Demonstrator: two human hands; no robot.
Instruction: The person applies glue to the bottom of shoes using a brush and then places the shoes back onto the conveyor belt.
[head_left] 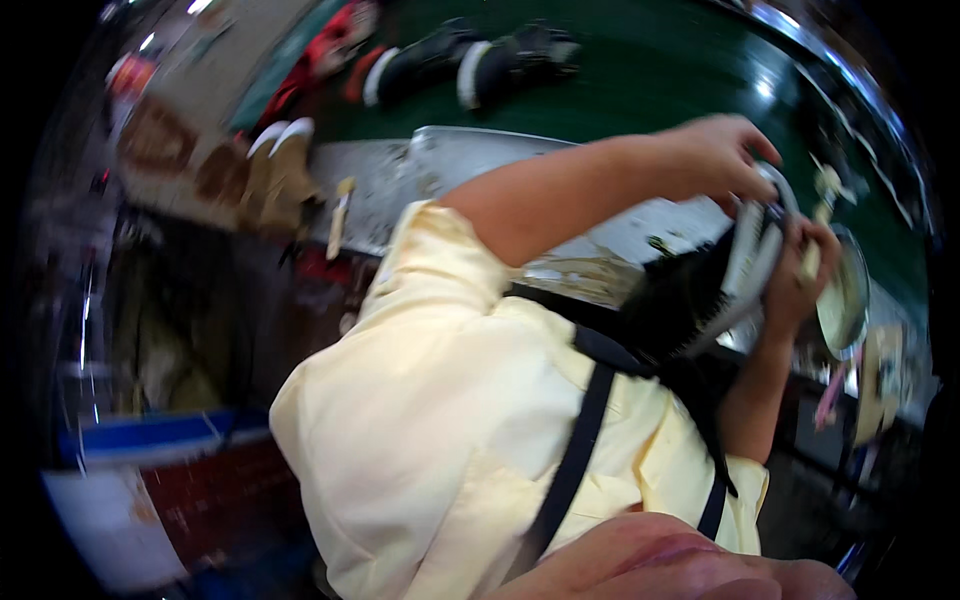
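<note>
A dark boot (680, 300) with a pale sole (748, 260) is held tilted in front of my chest, to the right. My left hand (715, 160) reaches across from the left, its bent fingers closed at the upper end of the pale sole. On the far side of the sole, my right hand (800, 270) is wrapped round a wooden-handled brush (822, 210) and also rests against the boot. The brush's light bristles point up and away. Motion blur hides exactly where the fingertips touch.
A round bowl (845, 295) with pale contents stands right of my right hand. Another brush (341, 218) lies on the metal-topped bench (470, 150). Tan boots (280, 175) sit at the left, dark boots (430, 65) on the green surface (640, 80) beyond.
</note>
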